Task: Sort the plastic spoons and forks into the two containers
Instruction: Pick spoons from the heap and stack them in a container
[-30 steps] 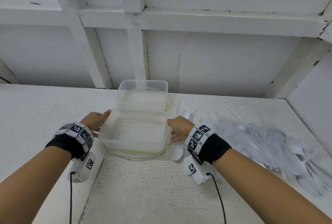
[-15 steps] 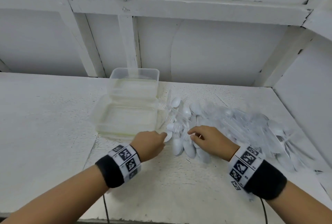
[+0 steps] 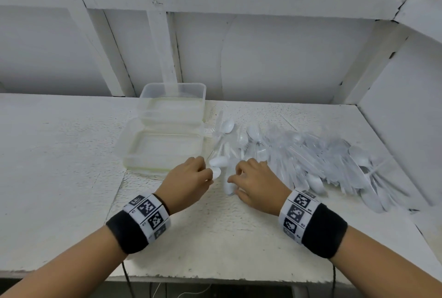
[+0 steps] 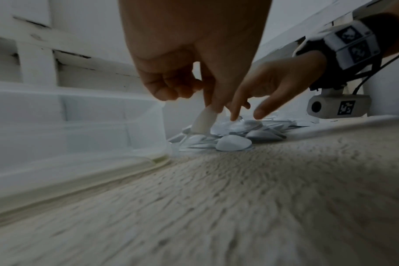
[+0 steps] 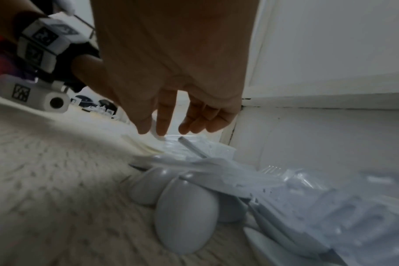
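Your left hand (image 3: 189, 178) pinches a white spoon (image 4: 203, 120) at the near end of the pile (image 3: 311, 154), just right of the near tub (image 3: 134, 135). Your right hand (image 3: 256, 180) hovers beside it, fingers loosely spread over the spoons, gripping nothing. The far tub (image 3: 172, 87) sits by the desk's (image 3: 59, 166) back edge; the pile runs toward its right edge.

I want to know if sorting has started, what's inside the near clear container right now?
The near container looks empty: only its clear bottom shows, with no spoon or fork in it. The left hand covers a bit of its near right corner.
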